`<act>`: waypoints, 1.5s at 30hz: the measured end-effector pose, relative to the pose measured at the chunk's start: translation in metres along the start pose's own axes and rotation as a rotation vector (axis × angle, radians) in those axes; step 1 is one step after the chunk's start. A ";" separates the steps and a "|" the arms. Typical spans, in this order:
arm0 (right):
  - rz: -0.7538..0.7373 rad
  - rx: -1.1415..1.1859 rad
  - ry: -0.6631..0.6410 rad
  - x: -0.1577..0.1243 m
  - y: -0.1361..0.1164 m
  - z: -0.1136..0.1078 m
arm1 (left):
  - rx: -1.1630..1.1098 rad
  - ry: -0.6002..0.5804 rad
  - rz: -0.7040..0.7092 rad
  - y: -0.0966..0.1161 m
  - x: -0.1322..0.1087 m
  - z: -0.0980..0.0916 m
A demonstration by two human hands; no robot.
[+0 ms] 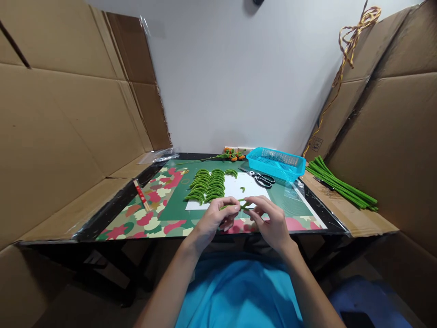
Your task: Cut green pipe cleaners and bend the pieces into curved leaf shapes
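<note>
My left hand (pixel 217 215) and my right hand (pixel 270 216) meet over the front edge of a white paper sheet (pixel 232 186). Between their pinched fingertips is a short green pipe cleaner (pixel 243 204), bent and partly covered by the fingers. Beyond them, two columns of curved green pipe-cleaner leaves (pixel 215 184) lie on the sheet, with a few more leaves (pixel 231 173) starting a third column. A small bent green piece (pixel 242 189) lies by itself just past my fingers.
Black-handled scissors (pixel 263 180) lie right of the sheet, before a turquoise basket (pixel 276 165). Orange flowers on a green stem (pixel 235 155) rest at the back. Long green pipe cleaners (pixel 343 184) lie at right; a red-and-white stick (pixel 141 195) at left. Cardboard walls (pixel 68 105) flank the table.
</note>
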State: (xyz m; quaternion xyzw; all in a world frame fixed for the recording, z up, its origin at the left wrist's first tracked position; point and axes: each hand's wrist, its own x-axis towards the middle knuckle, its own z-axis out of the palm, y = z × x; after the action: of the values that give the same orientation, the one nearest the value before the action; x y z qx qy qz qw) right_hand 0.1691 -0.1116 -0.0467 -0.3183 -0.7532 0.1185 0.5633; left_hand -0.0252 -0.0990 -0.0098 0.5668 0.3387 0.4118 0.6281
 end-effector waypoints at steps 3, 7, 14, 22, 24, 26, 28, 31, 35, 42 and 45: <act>-0.249 -0.327 -0.070 0.004 -0.001 -0.012 | -0.007 -0.014 0.009 -0.001 -0.001 -0.002; -0.550 -0.575 -0.116 0.011 0.002 -0.024 | 0.011 -0.065 0.006 -0.004 -0.002 -0.007; -0.468 -0.389 -0.183 0.020 -0.015 -0.026 | 0.181 -0.053 0.190 0.003 -0.017 0.002; 0.750 0.725 -0.499 0.029 -0.043 -0.031 | 1.008 -0.077 0.899 0.023 -0.039 0.001; 0.854 0.821 -0.557 0.031 -0.044 -0.032 | 1.130 -0.144 0.989 0.026 -0.041 -0.004; 0.705 0.664 -0.496 0.031 -0.044 -0.031 | 1.113 -0.122 0.940 0.026 -0.040 -0.007; 0.361 0.320 -0.404 0.030 -0.043 -0.030 | 0.994 -0.056 0.768 0.023 -0.038 -0.009; -0.218 -0.250 -0.321 0.026 -0.033 -0.028 | 0.728 0.020 0.458 0.016 -0.031 -0.013; -0.653 -0.619 -0.274 0.024 -0.014 -0.028 | 0.381 -0.022 0.199 0.008 -0.019 -0.019; -0.773 -0.690 -0.265 0.024 -0.004 -0.029 | 0.198 -0.113 0.096 0.003 -0.014 -0.018; -0.775 -0.655 -0.276 0.023 -0.005 -0.026 | 0.229 -0.085 0.117 0.003 -0.014 -0.018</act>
State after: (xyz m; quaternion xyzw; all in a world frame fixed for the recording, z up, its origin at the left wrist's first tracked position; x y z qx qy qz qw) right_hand 0.1880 -0.1055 -0.0173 -0.1571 -0.8804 -0.2996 0.3324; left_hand -0.0474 -0.1041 -0.0101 0.6705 0.3227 0.3821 0.5480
